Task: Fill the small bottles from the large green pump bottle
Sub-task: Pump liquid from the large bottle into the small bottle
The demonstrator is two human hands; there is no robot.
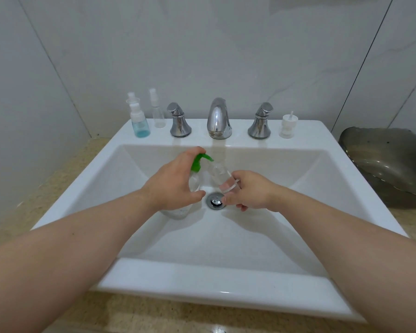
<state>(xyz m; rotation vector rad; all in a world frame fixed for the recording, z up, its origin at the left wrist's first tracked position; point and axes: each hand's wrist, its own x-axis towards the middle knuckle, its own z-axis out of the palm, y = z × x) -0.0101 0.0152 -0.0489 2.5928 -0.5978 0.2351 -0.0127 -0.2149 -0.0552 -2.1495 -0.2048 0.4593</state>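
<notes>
Gripping: left hand (175, 186), fingers and thumb curled round the body of the pump bottle (198, 162), one finger lying over the green pump head. Held low over the middle of the sink (202, 284), just left of the drain (216, 200).

Right hand (250, 191): pinches the small bottle (220, 173) by its base end and tilts its open end up and left toward the green nozzle. Nozzle and mouth sit close; the clear plastic blurs there, so contact cannot be told.

Handling, pump bottle: probably the heavier item, with stiff walls, and slick if wet. Best taken round the body as now, leaving a fingertip free to press the head.

Handling, small bottle: light, thin-walled, easily knocked aside by the pump stroke. Best held near the base with the mouth steadied under the nozzle.

Far ledge, left to right:
- blue-filled bottle (139, 121) with a white top
- spray bottle (157, 111), clear, apparently empty
- left tap handle (179, 121)
- spout (218, 118)
- right tap handle (261, 121)
- loose pump top (288, 126), standing alone

Far right, on the counter (154, 318): dark dish (389, 164).
</notes>
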